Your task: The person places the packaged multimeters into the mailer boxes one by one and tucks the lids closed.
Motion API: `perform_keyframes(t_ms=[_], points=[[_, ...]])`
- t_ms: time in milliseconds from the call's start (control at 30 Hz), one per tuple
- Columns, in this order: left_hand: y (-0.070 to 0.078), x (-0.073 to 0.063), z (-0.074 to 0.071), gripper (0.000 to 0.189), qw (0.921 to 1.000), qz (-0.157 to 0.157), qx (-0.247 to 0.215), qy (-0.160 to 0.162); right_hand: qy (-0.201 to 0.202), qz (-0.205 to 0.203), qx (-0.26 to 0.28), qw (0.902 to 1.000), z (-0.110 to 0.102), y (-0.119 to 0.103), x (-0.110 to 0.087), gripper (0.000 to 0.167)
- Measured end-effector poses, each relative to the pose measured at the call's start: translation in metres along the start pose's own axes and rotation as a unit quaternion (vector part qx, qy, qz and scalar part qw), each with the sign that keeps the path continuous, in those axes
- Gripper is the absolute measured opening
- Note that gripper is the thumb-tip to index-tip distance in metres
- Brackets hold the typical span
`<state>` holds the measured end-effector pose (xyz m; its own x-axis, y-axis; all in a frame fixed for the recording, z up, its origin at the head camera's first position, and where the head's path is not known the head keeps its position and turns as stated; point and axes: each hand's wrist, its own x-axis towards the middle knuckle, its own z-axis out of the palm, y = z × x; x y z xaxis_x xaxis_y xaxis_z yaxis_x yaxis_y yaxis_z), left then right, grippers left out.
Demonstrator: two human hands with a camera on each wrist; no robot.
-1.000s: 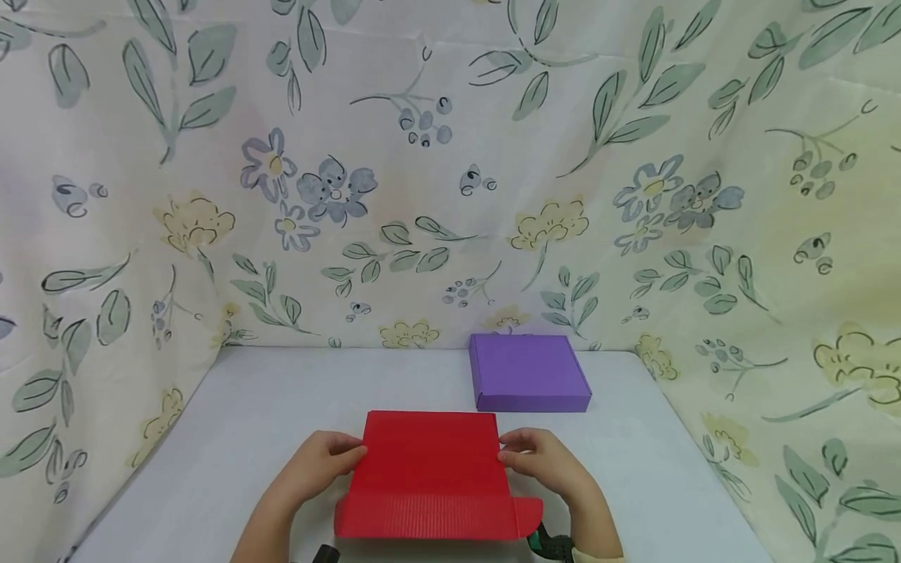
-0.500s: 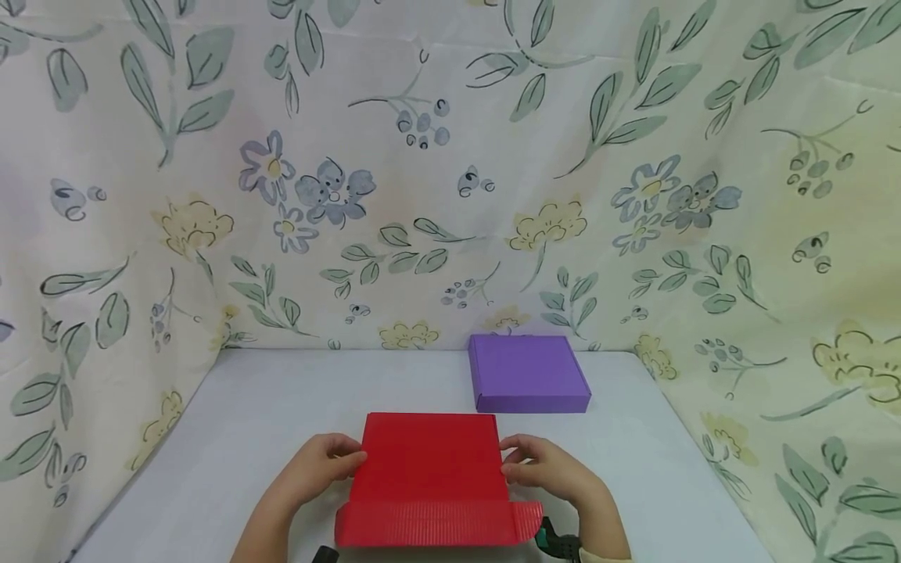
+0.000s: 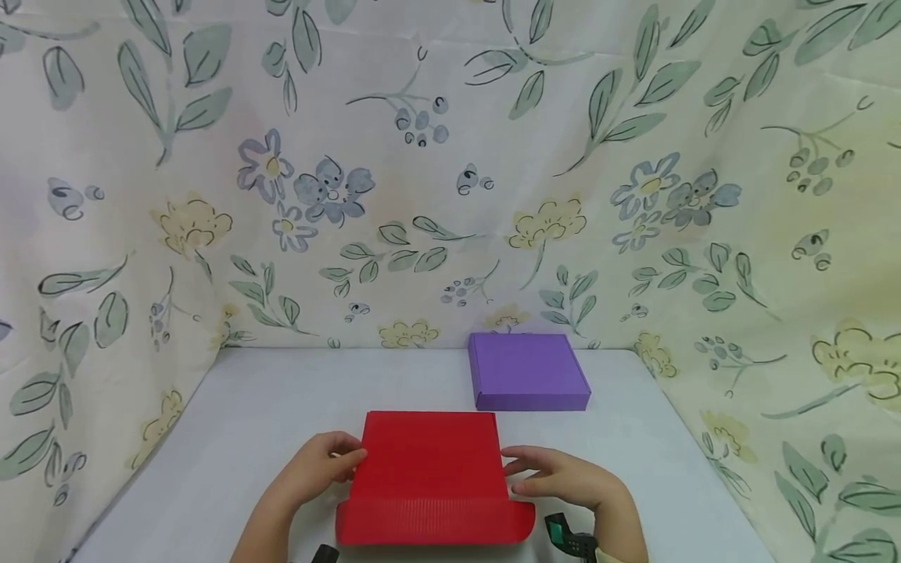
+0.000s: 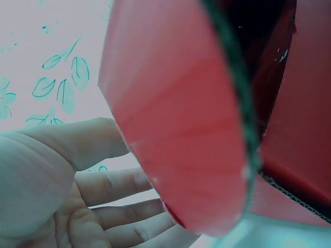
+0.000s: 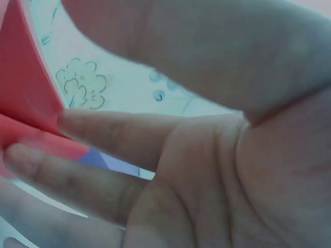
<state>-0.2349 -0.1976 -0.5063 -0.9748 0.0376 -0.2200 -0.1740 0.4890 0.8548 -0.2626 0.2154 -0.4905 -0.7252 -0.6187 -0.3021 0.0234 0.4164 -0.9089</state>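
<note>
A red cardboard box sits at the front of the table, its broad lid facing up and a ribbed front flap hanging toward me. In the left wrist view a rounded side flap stands out beside a dark gap into the box. My left hand holds the box's left edge, thumb on the near side and fingers reaching behind. At the right edge, my right hand is spread with thumb and fingers apart, fingertips right by the cardboard. Its palm and extended fingers show in the right wrist view.
A closed purple box lies at the back, right of centre, behind the red one. The white table ends at a floral cloth hanging behind and along both sides. A dark strap is on my right wrist.
My right hand has drawn slightly right and toward me, its fingers loosening from the box edge. The flap's right end has folded in from view. My left hand stays put.
</note>
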Motion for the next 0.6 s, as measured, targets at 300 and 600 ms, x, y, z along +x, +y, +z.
perform_keyframes(t_ms=[300, 600], points=[[0.001, -0.008, -0.010, 0.057, 0.9980, 0.001, 0.027, -0.058, 0.024, -0.006, -0.020, 0.9995, 0.008, -0.010, 0.004, 0.052], [-0.001, -0.014, -0.018, 0.071, 0.9898, 0.015, 0.010, -0.141, 0.042, 0.015, -0.004, 0.9990, 0.013, -0.011, 0.010, 0.052]])
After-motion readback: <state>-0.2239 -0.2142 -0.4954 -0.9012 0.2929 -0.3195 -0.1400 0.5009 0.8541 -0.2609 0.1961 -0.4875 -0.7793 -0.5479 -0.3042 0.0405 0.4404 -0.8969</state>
